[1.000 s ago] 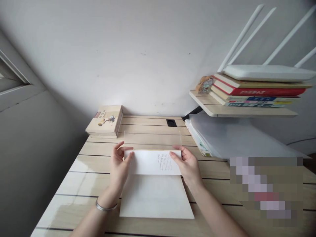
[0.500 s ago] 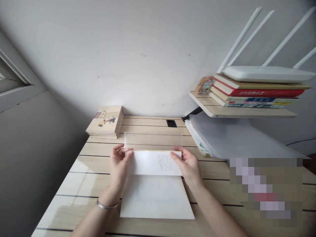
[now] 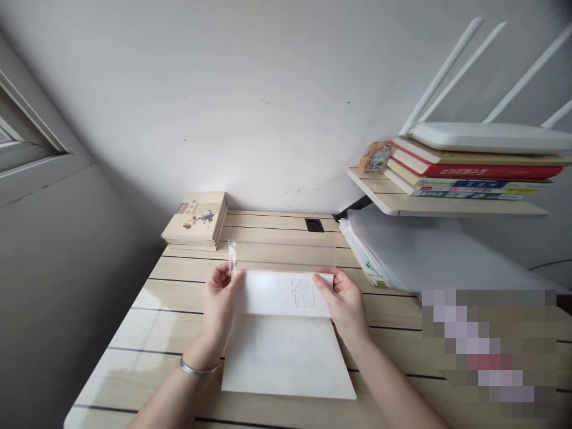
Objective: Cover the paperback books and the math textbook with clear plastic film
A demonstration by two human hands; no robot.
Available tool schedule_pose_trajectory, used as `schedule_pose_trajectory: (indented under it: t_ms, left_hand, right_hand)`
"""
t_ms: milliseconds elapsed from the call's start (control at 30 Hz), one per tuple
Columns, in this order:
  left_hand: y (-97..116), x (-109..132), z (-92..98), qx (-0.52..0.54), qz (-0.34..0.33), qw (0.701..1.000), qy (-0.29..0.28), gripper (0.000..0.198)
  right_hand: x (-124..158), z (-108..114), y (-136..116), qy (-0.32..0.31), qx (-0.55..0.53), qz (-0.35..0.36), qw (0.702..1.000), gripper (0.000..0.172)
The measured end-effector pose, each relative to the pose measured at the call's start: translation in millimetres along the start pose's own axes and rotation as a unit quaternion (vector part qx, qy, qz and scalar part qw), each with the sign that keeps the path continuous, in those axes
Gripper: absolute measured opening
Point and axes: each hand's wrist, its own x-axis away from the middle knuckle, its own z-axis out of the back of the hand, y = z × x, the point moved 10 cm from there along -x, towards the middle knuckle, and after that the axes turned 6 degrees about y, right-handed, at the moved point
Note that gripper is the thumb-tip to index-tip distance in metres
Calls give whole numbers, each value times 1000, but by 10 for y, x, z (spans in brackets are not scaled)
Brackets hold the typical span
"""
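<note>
A white book lies in front of me on the wooden desk, its printed flap folded open at the far edge. A clear plastic cover sticks out beyond that edge. My left hand pinches the cover's left corner, which curls upward. At the right end of the flap, my right hand grips the flap and cover, fingers closed on them. A silver bracelet sits on my left wrist.
A stack of tan books lies at the desk's far left by the wall. A black cable hole is at the back. A pile of plastic folders lies right, under a shelf with books and a white router.
My left fingers have closed on the clear cover's left corner and lifted it so it curls up. The right hand has stayed in place. The camera shifted slightly.
</note>
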Motion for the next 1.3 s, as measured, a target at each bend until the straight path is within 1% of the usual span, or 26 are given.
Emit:
schedule_pose_trajectory:
  t_ms: [133, 267, 333, 500, 633, 700, 800, 867, 933, 1133, 1300]
  left_hand:
    - [32, 26, -27, -15, -3, 1000, -15, 32]
    - [13, 68, -110, -53, 6, 997, -58, 36]
    - [-10, 78, -132, -63, 7, 995, -70, 36]
    - [-27, 69, -112, -71, -13, 996, -61, 32]
    - [2, 85, -118, -58, -14, 997, -53, 32]
    - [22, 98, -128, -51, -12, 997, -53, 31]
    - [31, 107, -133, -56, -10, 997, -54, 31]
    - [26, 103, -126, -59, -11, 997, -51, 31]
    - [23, 97, -123, -54, -13, 997, -50, 31]
    - [11, 96, -136, -48, -5, 997, -56, 32]
    - [13, 110, -140, -48, 4, 997, -58, 32]
  right_hand:
    - [-8, 32, 5, 20, 11, 13, 1000, 41]
    - [1, 39, -22, 38, 18, 26, 999, 41]
    - [4, 33, -9, 36, 14, 16, 999, 41]
    - [15, -21, 74, -5, -20, -56, 998, 45]
    - [50, -98, 51, -50, -37, -93, 994, 37]
    - [64, -106, 41, -52, -43, -107, 992, 34]
    - [68, -73, 59, -28, -58, -126, 990, 31]
    - [61, -53, 71, -15, -66, -128, 989, 30]
    - [50, -52, 74, -14, -67, -122, 990, 30]
    - [19, -76, 75, -35, -53, -109, 992, 33]
    - [21, -93, 63, -49, -60, -119, 990, 34]
